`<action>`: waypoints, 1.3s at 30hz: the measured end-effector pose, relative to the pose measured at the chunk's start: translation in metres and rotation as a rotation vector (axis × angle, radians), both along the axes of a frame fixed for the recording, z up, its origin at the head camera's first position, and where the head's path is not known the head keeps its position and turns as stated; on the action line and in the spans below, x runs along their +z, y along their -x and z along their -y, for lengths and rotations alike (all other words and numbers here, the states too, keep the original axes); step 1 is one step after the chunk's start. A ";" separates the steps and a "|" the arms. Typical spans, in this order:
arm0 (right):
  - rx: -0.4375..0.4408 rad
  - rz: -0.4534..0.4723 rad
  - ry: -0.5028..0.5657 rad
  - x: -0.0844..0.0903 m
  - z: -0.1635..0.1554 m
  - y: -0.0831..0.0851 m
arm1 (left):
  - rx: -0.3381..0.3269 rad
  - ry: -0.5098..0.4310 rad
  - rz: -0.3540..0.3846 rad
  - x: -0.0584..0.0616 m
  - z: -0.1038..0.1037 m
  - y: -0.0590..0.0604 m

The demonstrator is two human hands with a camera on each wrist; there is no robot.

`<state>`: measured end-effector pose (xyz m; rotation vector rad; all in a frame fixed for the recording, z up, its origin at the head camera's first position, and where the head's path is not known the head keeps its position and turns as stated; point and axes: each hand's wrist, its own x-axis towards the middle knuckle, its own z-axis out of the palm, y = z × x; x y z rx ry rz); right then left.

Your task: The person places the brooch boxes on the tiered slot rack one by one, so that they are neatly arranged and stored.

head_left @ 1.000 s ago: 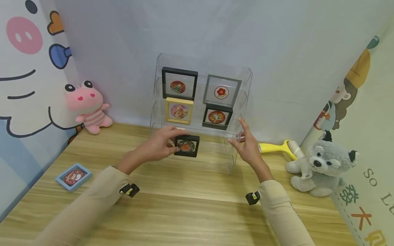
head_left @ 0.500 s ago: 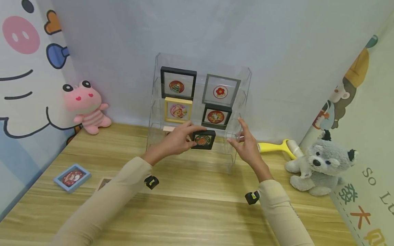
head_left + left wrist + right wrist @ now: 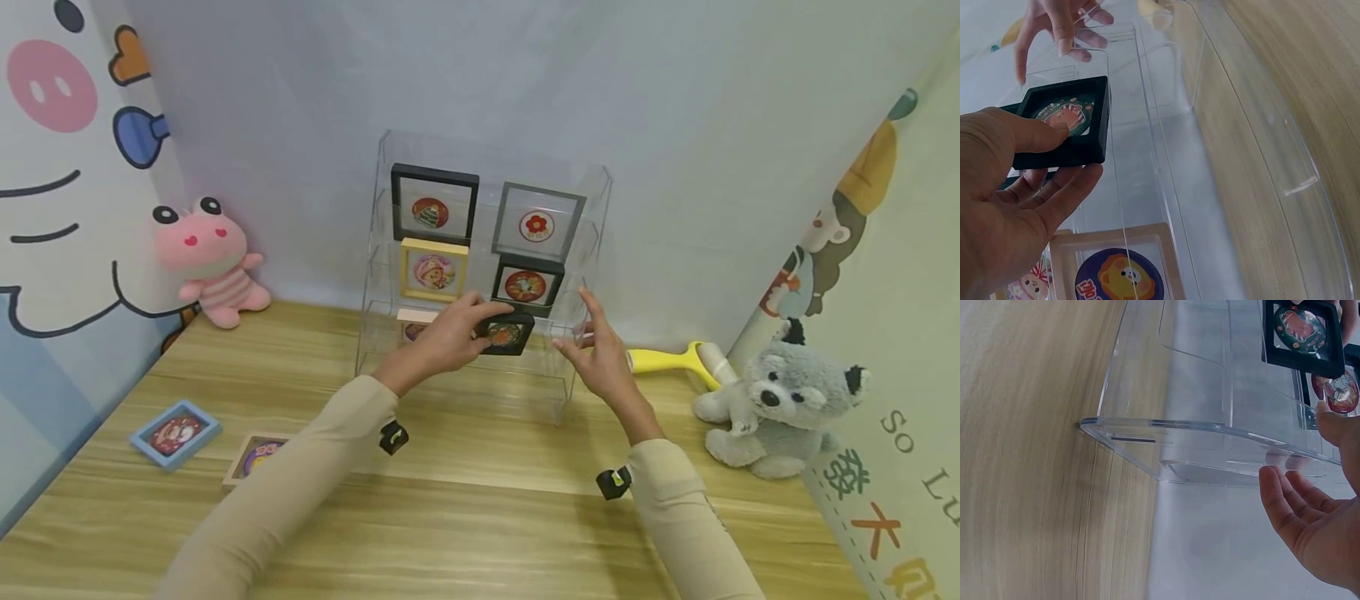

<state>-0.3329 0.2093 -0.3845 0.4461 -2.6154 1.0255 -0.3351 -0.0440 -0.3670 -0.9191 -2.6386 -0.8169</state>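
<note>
My left hand (image 3: 450, 337) pinches a small black frame (image 3: 507, 333) with a round picture, holding it at the lower right tier of a clear acrylic stand (image 3: 592, 250). The left wrist view shows my thumb on the black frame's (image 3: 1066, 128) front and my fingers (image 3: 1063, 197) under it. My right hand (image 3: 600, 354) hovers open beside the stand's right wall, fingers spread; the right wrist view shows its fingers (image 3: 1294, 503) just off the stand's wall (image 3: 1210, 434), with the black frame (image 3: 1302, 334) beyond. Four framed pictures stand on the upper tiers, and a pale wooden frame (image 3: 415, 323) sits on the lowest tier at left.
A blue frame (image 3: 176, 432) and a wooden frame (image 3: 258, 457) lie flat on the wooden table at left. A pink plush (image 3: 210, 260) sits by the left wall, and a grey plush (image 3: 780, 398) and a yellow lint roller (image 3: 678, 358) sit at right.
My left hand has carried the black frame right and up, from the stand's front to its lower right tier. A wooden frame on the table at left has come into sight. The right hand stays put.
</note>
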 end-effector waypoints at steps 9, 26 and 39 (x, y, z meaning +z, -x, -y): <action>0.007 0.008 0.003 0.001 0.000 -0.001 | 0.025 0.061 -0.028 0.000 -0.013 0.003; 0.004 -0.007 -0.005 0.000 0.000 0.000 | 0.051 0.070 0.016 -0.004 -0.022 0.007; 0.011 -0.009 -0.006 0.000 0.000 -0.001 | 0.075 0.091 0.033 -0.002 -0.021 0.003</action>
